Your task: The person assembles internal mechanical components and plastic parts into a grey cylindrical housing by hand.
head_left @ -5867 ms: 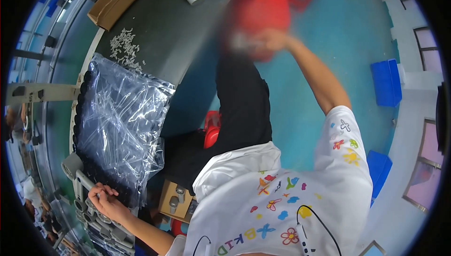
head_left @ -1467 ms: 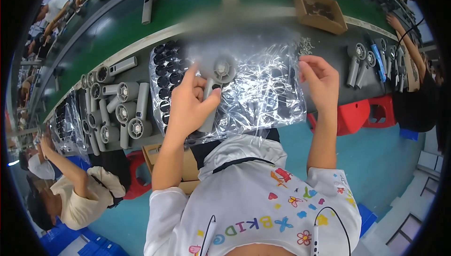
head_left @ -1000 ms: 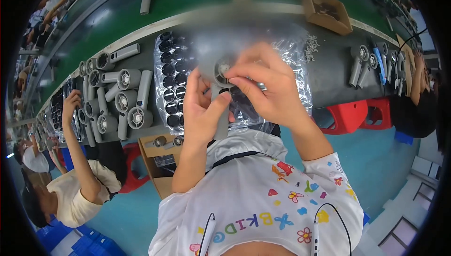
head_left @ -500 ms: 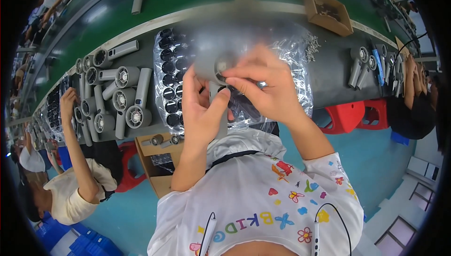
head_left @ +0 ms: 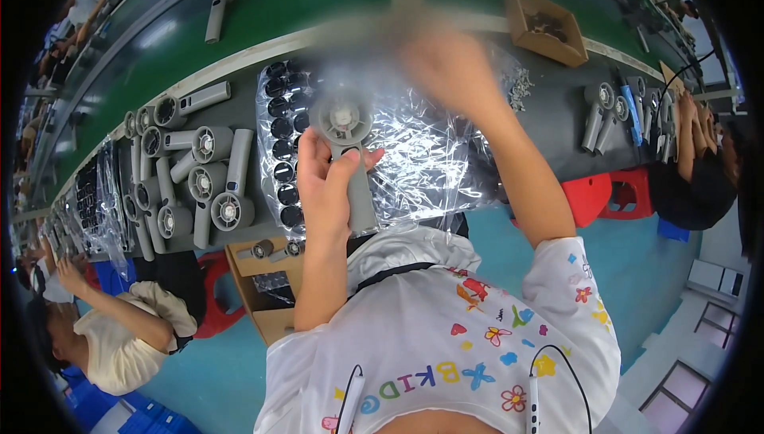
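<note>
A grey handheld fan stands upright in my left hand, whose fingers and thumb wrap around its handle just below the round head. The open face of the fan head shows a pale hub inside. My right hand is raised beyond the fan, apart from it; its fingers are smeared by motion and partly lost in a blurred dark shape. Under both hands lies clear plastic film on the bench. Along its left side sit several round black caps in rows.
Several grey fans are piled on the left, more on the right. Small screws lie near a cardboard box. One fan rests on the green belt. An open carton stands below the bench; co-workers sit either side.
My right hand has left the fan head and moved up and away. The fan has come slightly lower and left in my left hand. The left co-worker's arm has drawn back.
</note>
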### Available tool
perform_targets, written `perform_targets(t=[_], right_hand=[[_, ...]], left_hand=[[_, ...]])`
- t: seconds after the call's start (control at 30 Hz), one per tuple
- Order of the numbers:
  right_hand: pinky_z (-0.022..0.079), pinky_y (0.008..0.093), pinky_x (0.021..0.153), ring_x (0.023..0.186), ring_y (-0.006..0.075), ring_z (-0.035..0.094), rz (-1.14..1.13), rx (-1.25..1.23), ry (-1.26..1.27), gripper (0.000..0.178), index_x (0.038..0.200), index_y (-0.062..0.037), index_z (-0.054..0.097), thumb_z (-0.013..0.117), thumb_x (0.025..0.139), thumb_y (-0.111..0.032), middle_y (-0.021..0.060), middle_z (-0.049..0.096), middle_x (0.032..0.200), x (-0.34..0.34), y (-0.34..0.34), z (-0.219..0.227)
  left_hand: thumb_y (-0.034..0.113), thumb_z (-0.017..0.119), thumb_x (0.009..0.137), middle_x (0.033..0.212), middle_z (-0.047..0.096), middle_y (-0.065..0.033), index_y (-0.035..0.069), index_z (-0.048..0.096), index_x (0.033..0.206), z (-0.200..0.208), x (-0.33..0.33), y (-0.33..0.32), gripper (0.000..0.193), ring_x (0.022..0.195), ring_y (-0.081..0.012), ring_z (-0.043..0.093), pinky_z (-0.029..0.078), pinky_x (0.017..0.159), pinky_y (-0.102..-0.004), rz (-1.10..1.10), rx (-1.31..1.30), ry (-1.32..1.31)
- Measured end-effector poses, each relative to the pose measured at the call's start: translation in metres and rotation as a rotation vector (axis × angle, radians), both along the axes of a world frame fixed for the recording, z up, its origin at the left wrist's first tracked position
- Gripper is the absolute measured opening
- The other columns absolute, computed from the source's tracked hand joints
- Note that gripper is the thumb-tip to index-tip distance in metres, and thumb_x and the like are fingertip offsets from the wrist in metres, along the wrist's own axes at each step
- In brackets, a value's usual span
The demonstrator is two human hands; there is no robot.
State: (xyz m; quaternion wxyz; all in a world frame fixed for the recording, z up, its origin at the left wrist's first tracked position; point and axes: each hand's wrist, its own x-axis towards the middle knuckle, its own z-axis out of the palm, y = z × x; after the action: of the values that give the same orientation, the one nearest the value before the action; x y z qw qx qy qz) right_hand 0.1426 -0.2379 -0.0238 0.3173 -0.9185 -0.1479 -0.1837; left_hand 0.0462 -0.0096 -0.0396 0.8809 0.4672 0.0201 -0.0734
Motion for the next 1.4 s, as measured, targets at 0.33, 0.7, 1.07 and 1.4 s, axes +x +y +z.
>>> perform_targets(t=[0.33,0.7,1.07,1.4], right_hand=[[0.051,0.0329,0.067,0.073,0.0210,0.063,-0.158,0.230,0.045,0.019,0.096,-0.0047,0.075,0.069,0.093,-0.022,0.0042,0.065,0.082,0.015,-0.007,0.007],[0.057,0.0361,0.057,0.080,0.0245,0.071,0.290,1.617,1.023,0.023,0.100,0.0012,0.065,0.060,0.099,-0.021,0.0114,0.068,0.091,-0.045,-0.020,0.033],[0.059,0.0348,0.082,0.092,0.0215,0.070,0.208,1.040,0.487,0.037,0.123,0.0034,0.064,0.074,0.087,0.002,0.0109,0.066,0.118,-0.082,0.026,0.037],[0.053,0.0303,0.090,0.105,0.0186,0.069,0.040,0.543,0.134,0.028,0.121,0.0027,0.071,0.068,0.093,-0.003,0.0149,0.074,0.116,-0.094,0.044,0.034]], left_hand=[[-0.003,0.062,0.090,0.118,0.060,-0.0143,-0.002,0.042,0.133,-0.010,0.002,0.002,0.047,0.097,-0.0186,0.065,0.059,0.096,-0.0439,-0.008,0.053,-0.039],[0.000,0.066,0.087,0.110,0.061,-0.0138,-0.002,0.041,0.133,0.000,-0.005,0.006,0.051,0.085,-0.0190,0.067,0.065,0.070,-0.0393,-0.033,0.007,-0.047],[-0.005,0.064,0.089,0.128,0.052,-0.0172,-0.002,0.035,0.134,0.018,-0.012,-0.010,0.055,0.105,-0.0227,0.064,0.064,0.059,-0.0309,-0.054,0.069,-0.017],[-0.003,0.062,0.093,0.135,0.054,-0.0167,-0.002,0.035,0.144,0.020,-0.016,-0.021,0.058,0.119,-0.0219,0.061,0.067,0.075,-0.0341,-0.081,0.043,0.028]])
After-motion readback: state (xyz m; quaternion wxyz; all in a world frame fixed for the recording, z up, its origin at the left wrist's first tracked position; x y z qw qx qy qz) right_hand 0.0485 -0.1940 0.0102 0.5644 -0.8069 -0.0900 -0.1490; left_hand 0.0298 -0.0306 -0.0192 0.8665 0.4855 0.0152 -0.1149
